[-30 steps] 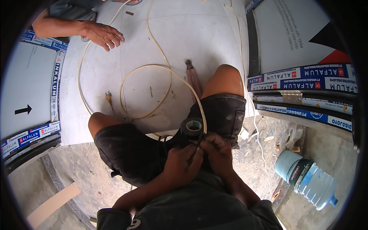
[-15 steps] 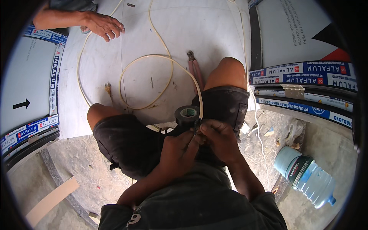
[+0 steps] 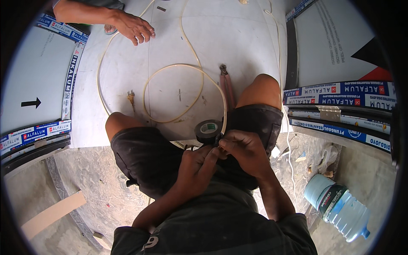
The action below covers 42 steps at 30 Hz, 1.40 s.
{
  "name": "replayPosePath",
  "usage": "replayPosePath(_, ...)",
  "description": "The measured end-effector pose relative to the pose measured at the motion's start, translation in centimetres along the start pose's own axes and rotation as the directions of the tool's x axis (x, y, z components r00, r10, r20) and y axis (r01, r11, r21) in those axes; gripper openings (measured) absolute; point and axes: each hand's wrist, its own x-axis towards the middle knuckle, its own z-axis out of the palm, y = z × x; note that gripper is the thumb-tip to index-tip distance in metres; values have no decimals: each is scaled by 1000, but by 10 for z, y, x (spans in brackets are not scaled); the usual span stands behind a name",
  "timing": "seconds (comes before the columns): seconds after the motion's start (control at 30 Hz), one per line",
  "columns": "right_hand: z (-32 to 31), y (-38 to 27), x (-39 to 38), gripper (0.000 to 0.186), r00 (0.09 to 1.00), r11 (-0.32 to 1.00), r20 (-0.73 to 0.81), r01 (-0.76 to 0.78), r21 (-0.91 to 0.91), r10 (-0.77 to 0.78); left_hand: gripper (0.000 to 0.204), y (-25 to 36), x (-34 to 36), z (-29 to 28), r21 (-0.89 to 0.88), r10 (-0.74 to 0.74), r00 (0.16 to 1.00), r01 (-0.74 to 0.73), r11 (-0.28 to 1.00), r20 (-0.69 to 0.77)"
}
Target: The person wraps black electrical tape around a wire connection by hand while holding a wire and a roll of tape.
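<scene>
A cream electric cable [image 3: 225, 102] comes down between my knees, and its lower end is covered in black tape where my two hands meet. My left hand [image 3: 196, 165] is closed, pinching that dark end from the left. From the right, my right hand [image 3: 244, 152] pinches at the same spot with thumb and fingers pressed together; the fingertips hide the exact grip. Right beside my fingers, a roll of black electrical tape [image 3: 207, 137] rests close to the cable. Pincers with pink handles [image 3: 227, 87] lie on the white board, beyond the tape and next to my right knee.
The white board [image 3: 165, 46] carries the looped cable and a plug [image 3: 131, 100] near my left knee. Another person's hand [image 3: 134, 29] hangs over it at the far left. Wrapped frame profiles [image 3: 340, 95] stand at the right. A large water bottle [image 3: 338, 206] lies on the floor.
The view has shifted, so the board and things on it sit slightly further right. My hands stay together at the cable's taped end, with only small finger movement. The tape roll looks tilted differently.
</scene>
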Motion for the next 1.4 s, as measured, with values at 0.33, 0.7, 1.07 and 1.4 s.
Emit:
replayPosePath(0.33,-3,-37,19,34,713,271,253,533,-801,-654,36,2,-4,-12,371,117,992,-95,924,-37)
replayPosePath(0.7,3,-28,46,44,805,448,441,589,-673,-397,19,11,-12,-24,659,330,902,-71,749,-277)
replayPosePath(1.07,46,23,51,48,746,622,-29,533,-574,-666,24,12,-6,-52,648,541,767,-223,729,-345)
replayPosePath(1.4,31,-24,72,34,646,458,329,739,-493,-688,24,10,-2,-58,812,646,726,-216,542,-238)
